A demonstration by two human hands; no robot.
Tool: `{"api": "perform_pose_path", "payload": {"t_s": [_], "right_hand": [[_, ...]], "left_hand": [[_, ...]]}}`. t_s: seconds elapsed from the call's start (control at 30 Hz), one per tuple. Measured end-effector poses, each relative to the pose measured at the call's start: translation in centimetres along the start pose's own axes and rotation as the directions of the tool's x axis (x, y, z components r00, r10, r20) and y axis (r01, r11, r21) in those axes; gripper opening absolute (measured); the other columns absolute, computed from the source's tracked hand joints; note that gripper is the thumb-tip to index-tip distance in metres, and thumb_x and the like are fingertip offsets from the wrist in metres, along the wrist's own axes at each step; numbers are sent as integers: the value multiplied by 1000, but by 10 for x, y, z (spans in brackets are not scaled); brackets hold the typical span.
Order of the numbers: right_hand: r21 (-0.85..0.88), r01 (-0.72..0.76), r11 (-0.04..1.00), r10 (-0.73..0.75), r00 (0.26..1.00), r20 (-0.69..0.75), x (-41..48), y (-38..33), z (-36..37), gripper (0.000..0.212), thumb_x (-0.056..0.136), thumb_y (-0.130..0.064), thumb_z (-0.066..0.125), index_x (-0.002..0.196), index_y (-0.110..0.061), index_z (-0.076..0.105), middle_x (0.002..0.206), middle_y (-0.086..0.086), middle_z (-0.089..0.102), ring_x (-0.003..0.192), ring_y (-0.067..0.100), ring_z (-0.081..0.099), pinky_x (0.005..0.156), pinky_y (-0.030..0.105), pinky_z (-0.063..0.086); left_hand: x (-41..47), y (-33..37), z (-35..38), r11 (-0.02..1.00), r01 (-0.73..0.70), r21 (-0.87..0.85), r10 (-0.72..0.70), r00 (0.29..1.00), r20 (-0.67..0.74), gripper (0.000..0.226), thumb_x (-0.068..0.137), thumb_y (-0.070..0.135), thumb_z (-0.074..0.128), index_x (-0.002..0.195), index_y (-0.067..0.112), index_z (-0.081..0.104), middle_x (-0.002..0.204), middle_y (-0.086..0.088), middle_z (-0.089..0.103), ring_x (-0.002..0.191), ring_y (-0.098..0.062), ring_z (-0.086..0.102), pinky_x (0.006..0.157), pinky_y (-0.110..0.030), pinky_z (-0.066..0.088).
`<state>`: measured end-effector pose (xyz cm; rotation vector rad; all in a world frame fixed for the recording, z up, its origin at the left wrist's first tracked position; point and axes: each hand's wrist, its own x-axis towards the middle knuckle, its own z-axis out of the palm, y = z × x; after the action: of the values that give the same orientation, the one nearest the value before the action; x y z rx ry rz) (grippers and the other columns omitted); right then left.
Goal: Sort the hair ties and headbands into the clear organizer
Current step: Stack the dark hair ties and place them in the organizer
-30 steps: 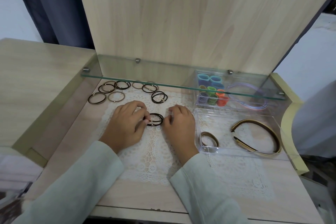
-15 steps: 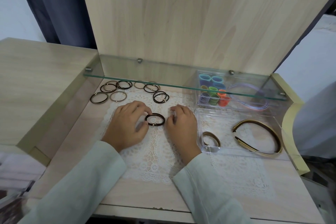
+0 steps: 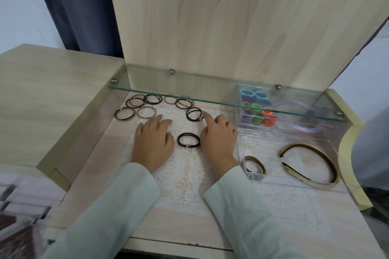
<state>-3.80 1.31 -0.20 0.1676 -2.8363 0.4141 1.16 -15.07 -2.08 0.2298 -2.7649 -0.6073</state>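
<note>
A stack of dark brown hair ties (image 3: 188,140) lies on the white lace mat (image 3: 189,178) between my hands, touched by neither. My left hand (image 3: 154,141) rests flat on the mat, fingers stretched toward a beige hair tie (image 3: 145,112). My right hand (image 3: 219,140) rests beside the stack, its index finger stretched out to another pair of dark hair ties (image 3: 194,114). Several more dark and beige ties (image 3: 145,100) lie under the glass shelf. The clear organizer (image 3: 250,174) on the right holds a beige-and-black headband (image 3: 311,164), a beige tie (image 3: 253,164), colourful coil ties (image 3: 257,111) and lilac headbands (image 3: 303,126).
A glass shelf (image 3: 210,95) on metal pegs spans the desk recess just above the far ties and the organizer's back compartments. A wooden back panel (image 3: 231,23) rises behind it. Raised wooden desk sides (image 3: 42,94) flank the recess.
Both hands let go of the dark tie stack, which now lies free on the mat. The hands moved forward, the right index finger reaching the pair of dark ties farther back.
</note>
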Motion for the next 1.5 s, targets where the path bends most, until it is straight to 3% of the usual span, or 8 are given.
{"api": "perform_pose_path", "payload": {"t_s": [0.17,0.57,0.67,0.77,0.93,1.1,1.3,1.5], "right_hand": [[-74,6,997,-8,1000,-21,4,-1,3,40,91,-17,48,125,-37,57,112,6,51,103,32,46,83,40,33],[224,52,973,-7,980,-197,0,12,12,7,86,-16,64,92,-17,69,93,8,57,87,30,52,75,39,41],[434,90,896,28,966,-259,-1,11,10,7,89,-13,62,93,-12,68,92,8,56,87,27,52,76,40,45],[603,61,795,87,973,-214,-3,8,4,8,93,-14,57,94,-12,64,97,4,54,92,16,47,81,29,40],[753,46,656,158,968,-197,-10,5,-4,8,96,-16,54,94,-15,61,98,1,56,88,6,49,76,15,37],[831,7,557,200,969,-142,-12,5,-9,11,97,-18,51,90,-23,57,87,-7,58,82,10,52,70,16,41],[801,25,598,158,976,-148,-13,8,-5,11,96,-15,52,88,-20,58,89,-3,59,87,16,53,75,26,43],[627,282,726,-123,951,-285,-26,9,-7,8,92,-16,57,92,-14,65,94,-4,55,93,14,51,83,23,40]], "left_hand": [[0,1,-1,1000,-1,-1,1,1000,-9,44,94,21,46,138,23,51,153,-2,38,144,-19,27,121,-43,9],[0,0,-2,1000,8,-2,-8,1000,-7,45,94,23,45,139,25,50,154,-1,37,145,-19,26,121,-43,9],[0,1,-2,1000,7,1,-7,1000,-8,45,94,23,45,138,25,50,153,-1,38,144,-19,27,120,-43,10],[0,1,-2,1000,3,0,-3,1000,-10,44,93,23,45,138,25,51,153,-1,38,143,-19,28,120,-43,11],[0,2,-2,1000,4,1,-4,1000,-9,45,93,23,45,138,26,50,153,-1,38,143,-19,28,120,-42,10],[0,0,-1,1000,1,1,-1,1000,-18,45,92,25,42,136,25,52,151,-1,41,142,-20,31,119,-43,12],[0,0,-1,1000,3,-5,-3,1000,-18,43,94,22,47,136,25,52,152,-1,40,143,-19,30,120,-42,10],[1,-1,0,1000,5,4,-5,1000,-9,44,94,23,45,137,25,51,153,-1,38,145,-19,27,120,-43,10]]}}
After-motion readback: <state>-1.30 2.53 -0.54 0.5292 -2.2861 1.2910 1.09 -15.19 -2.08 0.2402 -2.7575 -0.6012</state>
